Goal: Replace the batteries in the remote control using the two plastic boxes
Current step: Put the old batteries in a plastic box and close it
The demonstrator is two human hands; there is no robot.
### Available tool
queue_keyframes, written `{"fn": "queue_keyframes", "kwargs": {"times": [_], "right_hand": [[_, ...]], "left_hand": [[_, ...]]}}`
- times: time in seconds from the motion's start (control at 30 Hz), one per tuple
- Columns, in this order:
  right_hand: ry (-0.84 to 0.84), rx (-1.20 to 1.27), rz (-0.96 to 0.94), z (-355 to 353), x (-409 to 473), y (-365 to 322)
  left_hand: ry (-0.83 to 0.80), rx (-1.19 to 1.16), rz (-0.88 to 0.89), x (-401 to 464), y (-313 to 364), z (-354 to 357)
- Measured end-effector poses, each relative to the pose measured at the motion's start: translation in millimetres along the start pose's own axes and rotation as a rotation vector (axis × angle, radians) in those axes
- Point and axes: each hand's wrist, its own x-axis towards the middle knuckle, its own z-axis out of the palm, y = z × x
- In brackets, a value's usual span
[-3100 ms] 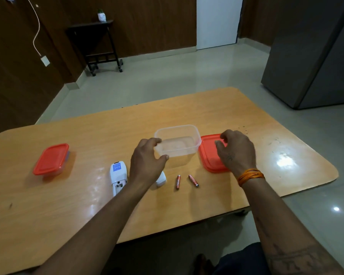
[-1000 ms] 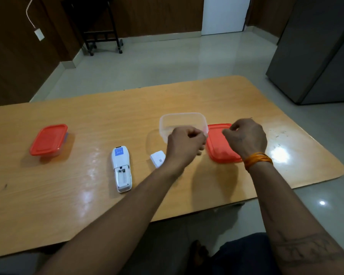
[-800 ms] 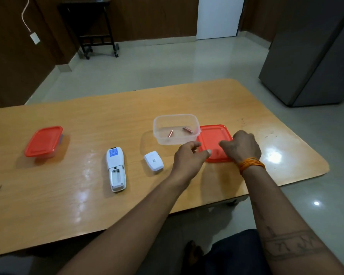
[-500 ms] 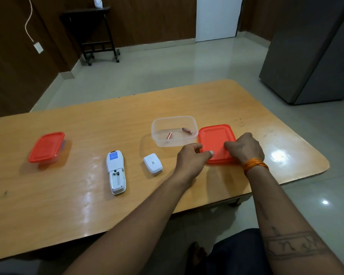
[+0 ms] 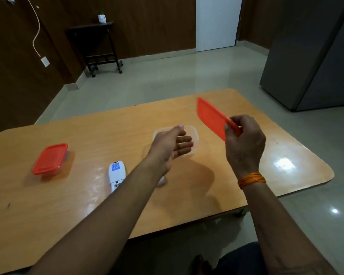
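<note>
Right hand (image 5: 244, 141) pinches the near end of the red lid (image 5: 213, 117) between curled fingers and thumb; lid is lifted clear of the wooden table (image 5: 91, 205), tilted steeply, its far end rising up and away to the left of the grip. Orange thread band (image 5: 251, 179) on that wrist. Just left of and below the grip, the left hand (image 5: 172, 146) hovers with fingers straight and relaxed, palm turned inward, holding nothing, over the clear plastic box (image 5: 195, 135); only the box's far rim and right wall show past the fingers, its contents hidden. Nearer the body and left of the left hand, the white remote control (image 5: 116, 173) lies back-up on the table, battery bay end toward the person, partly covered by the left forearm. A small white piece (image 5: 161, 180) shows just under that forearm, too hidden to identify. Well left of both hands, the second box (image 5: 50, 159) sits closed under its own red lid. Grey cabinet (image 5: 314, 56) stands far right on the floor.
</note>
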Motion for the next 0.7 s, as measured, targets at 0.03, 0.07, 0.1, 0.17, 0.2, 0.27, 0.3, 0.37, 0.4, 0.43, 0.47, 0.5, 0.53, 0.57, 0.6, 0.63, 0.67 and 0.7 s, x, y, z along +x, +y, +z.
{"fn": "queue_keyframes", "kwargs": {"times": [0.03,0.07,0.1,0.17,0.2,0.27,0.3,0.37,0.4,0.43,0.47,0.5,0.53,0.57,0.6,0.63,0.67,0.7], "right_hand": [[-0.020,0.007,-0.060,3.4,-2.5,-3.9],[-0.037,0.023,-0.109,6.4,-4.8,-7.9],[-0.052,0.049,-0.152,8.2,-6.8,-12.8],[-0.101,0.123,-0.211,12.0,-11.4,-20.5],[-0.136,0.162,-0.226,13.8,-13.3,-24.1],[-0.223,0.218,-0.235,18.4,-16.9,-28.3],[-0.260,0.231,-0.226,20.3,-18.7,-31.0],[-0.291,0.269,-0.119,23.8,-19.5,-31.5],[-0.281,0.316,0.000,24.4,-18.3,-31.0],[-0.266,0.385,0.151,24.6,-16.3,-31.0],[-0.264,0.461,0.310,25.7,-14.7,-30.1],[-0.276,0.519,0.447,27.7,-13.0,-27.9],[-0.300,0.533,0.536,30.3,-11.9,-25.3],[-0.332,0.506,0.579,34.2,-11.9,-21.9],[-0.363,0.477,0.604,38.1,-11.9,-19.1],[-0.375,0.463,0.632,41.7,-11.4,-16.8],[-0.368,0.463,0.670,45.3,-9.7,-14.1],[-0.345,0.462,0.706,48.3,-7.1,-11.9]], "left_hand": [[0.047,-0.035,-0.014,2.8,8.7,-6.2],[0.087,-0.073,-0.036,5.4,16.5,-13.0],[0.112,-0.113,-0.067,7.2,22.9,-20.2],[0.117,-0.157,-0.125,9.8,31.3,-34.6],[0.122,-0.150,-0.129,10.9,33.4,-41.1],[0.144,-0.117,-0.096,12.0,33.4,-51.0],[0.157,-0.101,-0.081,13.7,32.0,-55.4],[0.181,-0.083,-0.063,16.6,27.8,-62.6],[0.193,-0.077,-0.052,18.8,25.3,-66.3],[0.202,-0.069,-0.043,20.4,23.0,-69.5],[0.207,-0.059,-0.034,22.4,20.2,-72.1],[0.201,-0.049,-0.025,24.0,17.9,-73.0],[0.186,-0.042,-0.015,25.6,16.3,-72.9],[0.171,-0.045,-0.007,26.7,14.6,-71.9],[0.158,-0.057,0.001,27.5,13.9,-70.4],[0.152,-0.079,0.008,29.0,13.3,-69.5],[0.150,-0.110,0.014,30.0,13.2,-69.1],[0.149,-0.142,0.021,31.1,13.3,-69.2]]}}
